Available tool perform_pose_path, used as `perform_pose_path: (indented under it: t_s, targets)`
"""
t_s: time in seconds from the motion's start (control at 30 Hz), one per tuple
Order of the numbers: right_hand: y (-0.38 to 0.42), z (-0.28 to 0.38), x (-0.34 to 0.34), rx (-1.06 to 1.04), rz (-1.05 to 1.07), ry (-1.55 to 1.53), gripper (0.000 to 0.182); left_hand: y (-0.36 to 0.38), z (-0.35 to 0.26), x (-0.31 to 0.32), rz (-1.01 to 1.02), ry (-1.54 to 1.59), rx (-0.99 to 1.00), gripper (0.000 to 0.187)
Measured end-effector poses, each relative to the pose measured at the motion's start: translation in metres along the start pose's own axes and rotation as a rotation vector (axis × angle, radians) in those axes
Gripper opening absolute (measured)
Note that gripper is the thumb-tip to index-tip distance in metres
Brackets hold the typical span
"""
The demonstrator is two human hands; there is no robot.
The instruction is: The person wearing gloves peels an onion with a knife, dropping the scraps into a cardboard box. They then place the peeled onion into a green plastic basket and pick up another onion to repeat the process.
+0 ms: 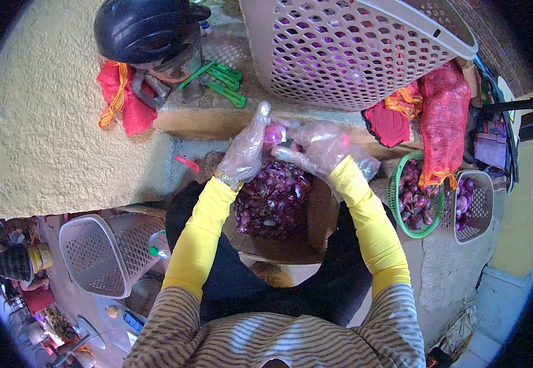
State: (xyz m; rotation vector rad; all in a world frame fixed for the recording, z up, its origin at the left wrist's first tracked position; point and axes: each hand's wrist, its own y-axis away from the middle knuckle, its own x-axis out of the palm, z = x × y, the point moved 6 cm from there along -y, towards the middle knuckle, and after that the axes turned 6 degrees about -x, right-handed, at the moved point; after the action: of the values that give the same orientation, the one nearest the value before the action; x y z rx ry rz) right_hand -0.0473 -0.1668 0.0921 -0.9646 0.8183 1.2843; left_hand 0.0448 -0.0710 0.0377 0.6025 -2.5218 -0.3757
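Observation:
My left hand (243,149), in a clear plastic glove, has its fingers closed round a purple-red onion (274,134). Close beside it is my right hand (318,147), gloved the same way and curled against the onion's right side. Something dark shows between the two hands, but I cannot make out what the right fingers hold. Below them, between my knees, a cardboard box (323,214) holds a heap of purple onion skins (272,199).
A large pale perforated basket (352,55) stands on the ledge, near green-handled tools (224,83) and a black helmet (140,30). To the right are a red mesh sack (444,116), a green basket of onions (394,187) and a grey basket (484,208). Another basket (94,257) lies left.

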Motion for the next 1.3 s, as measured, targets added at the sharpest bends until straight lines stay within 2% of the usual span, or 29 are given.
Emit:
perform_pose_path:
  t_s: [0.1, 0.13, 0.2, 0.27, 0.33, 0.4, 0.43, 0.5, 0.53, 0.77, 0.87, 0.97, 1.03, 1.13, 1.3]
  targets:
    - [0.004, 0.001, -0.002, -0.094, -0.098, 0.013, 0.048, -0.012, 0.01, -0.014, -0.049, 0.029, 0.036, 0.068]
    - [0.005, -0.002, -0.002, -0.035, -0.086, 0.014, 0.052, -0.012, 0.01, -0.013, -0.049, 0.028, 0.036, 0.068]
    - [0.006, -0.002, -0.002, 0.026, -0.077, 0.015, 0.057, -0.008, 0.004, -0.005, -0.006, 0.243, 0.079, 0.056]
    - [0.006, -0.003, -0.007, 0.152, -0.15, -0.144, 0.059, -0.001, -0.005, 0.004, -0.041, 0.292, 0.112, 0.057]
    - [0.007, 0.004, -0.014, 0.208, -0.181, -0.169, 0.061, -0.001, -0.006, 0.001, -0.079, 0.34, 0.147, 0.058]
    - [0.009, 0.006, -0.015, 0.265, -0.213, -0.194, 0.063, -0.01, 0.002, -0.005, 0.005, 0.662, 0.172, 0.057]
    - [0.009, 0.005, -0.012, 0.311, -0.193, -0.215, 0.063, -0.013, 0.005, -0.007, 0.005, 0.658, 0.172, 0.057]
    - [0.008, 0.009, -0.008, 0.355, -0.176, -0.239, 0.063, -0.015, 0.001, -0.007, 0.087, 0.697, 0.322, 0.058]
    - [0.006, 0.014, -0.007, 0.349, -0.193, -0.263, 0.063, -0.02, 0.001, -0.008, 0.04, 0.746, 0.36, 0.057]
    - [-0.002, 0.017, -0.012, 0.333, -0.275, -0.293, 0.065, -0.015, -0.013, 0.006, 0.136, 0.76, 0.467, 0.053]
    - [-0.004, 0.018, -0.014, 0.32, -0.309, -0.29, 0.065, -0.009, -0.018, 0.007, 0.039, 0.772, 0.448, 0.05]
    - [-0.006, 0.019, -0.013, 0.329, -0.288, -0.29, 0.069, -0.007, -0.027, 0.01, 0.022, 0.71, 0.546, 0.042]
    - [-0.008, 0.017, -0.01, 0.337, -0.26, -0.297, 0.074, -0.004, -0.023, 0.005, -0.17, 0.716, 0.502, 0.048]
    - [-0.007, 0.014, -0.008, 0.341, -0.26, -0.25, 0.07, 0.001, -0.026, 0.006, -0.114, 0.579, 0.55, 0.049]
    - [-0.009, 0.018, -0.01, 0.336, -0.242, -0.296, 0.065, -0.006, -0.024, 0.001, -0.056, 0.599, 0.558, 0.048]
